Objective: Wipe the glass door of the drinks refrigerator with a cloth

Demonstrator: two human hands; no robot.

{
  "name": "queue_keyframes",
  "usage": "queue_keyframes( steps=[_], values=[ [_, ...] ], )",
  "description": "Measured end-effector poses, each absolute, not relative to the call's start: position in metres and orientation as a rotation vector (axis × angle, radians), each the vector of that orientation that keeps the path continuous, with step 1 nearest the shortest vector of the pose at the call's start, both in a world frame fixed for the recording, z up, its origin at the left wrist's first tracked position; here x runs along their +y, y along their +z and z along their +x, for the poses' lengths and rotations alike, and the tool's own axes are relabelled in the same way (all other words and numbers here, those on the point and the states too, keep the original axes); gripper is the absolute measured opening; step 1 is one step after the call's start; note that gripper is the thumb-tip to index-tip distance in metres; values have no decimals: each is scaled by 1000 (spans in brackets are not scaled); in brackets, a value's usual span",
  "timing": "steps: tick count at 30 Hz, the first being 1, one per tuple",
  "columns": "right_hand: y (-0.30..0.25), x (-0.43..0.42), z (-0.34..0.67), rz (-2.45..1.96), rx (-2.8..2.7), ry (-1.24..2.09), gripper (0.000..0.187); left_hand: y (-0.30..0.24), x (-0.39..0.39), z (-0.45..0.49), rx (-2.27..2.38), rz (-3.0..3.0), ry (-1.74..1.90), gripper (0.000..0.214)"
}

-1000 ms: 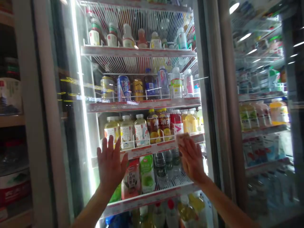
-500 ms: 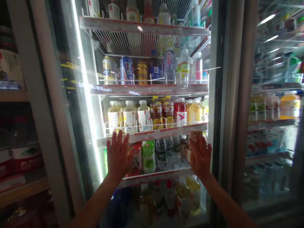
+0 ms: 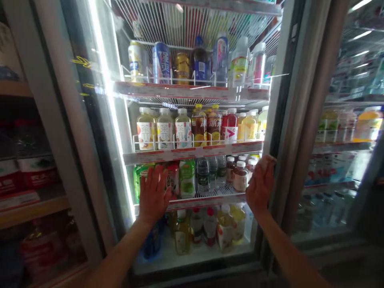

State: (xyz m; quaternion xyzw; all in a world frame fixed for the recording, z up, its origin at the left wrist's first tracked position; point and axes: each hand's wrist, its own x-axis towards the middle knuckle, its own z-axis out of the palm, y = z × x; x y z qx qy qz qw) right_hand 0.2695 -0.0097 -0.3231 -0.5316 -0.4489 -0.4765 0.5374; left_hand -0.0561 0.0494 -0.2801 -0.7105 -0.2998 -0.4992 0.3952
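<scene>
Your left hand (image 3: pixel 154 194) is spread flat on the glass door (image 3: pixel 99 132), lower centre of frame; your right hand (image 3: pixel 260 185), fingers together, presses a cloth (image 3: pixel 268 157) at the door's right edge.

The character "茶" is showing large on the white labels of three pale tea bottles (image 3: pixel 164 130) behind the glass door (image 3: pixel 99 120), and a white arrowhead mark is standing out on a red bottle (image 3: pixel 230 128). White Chinese characters on a blue can (image 3: pixel 161 60), the shelf price strips (image 3: pixel 183 153) and the red cartons (image 3: pixel 39 176) are proving too blurred to read.
</scene>
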Motion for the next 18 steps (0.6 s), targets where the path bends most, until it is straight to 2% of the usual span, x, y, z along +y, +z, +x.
queue_keyframes(
  steps=[5, 11, 15, 18],
  values=[
    [-354, -16, 270, -1293, -1341, -1166, 63, -284, 48, -56, -759, -1792, -1272, 71],
    [-355, -17, 275, -1282, -1036, -1092, 65, -296, 42, -61, -791, -1854, -1228, 71],
    [-383, -20, 226, -1271, -1413, -1083, 68, -305, 37, -60, -805, -1865, -1245, 72],
    [-375, -18, 210, -1216, -1609, -1137, 70, -307, 34, -65, -789, -1878, -1216, 72]
  ],
)
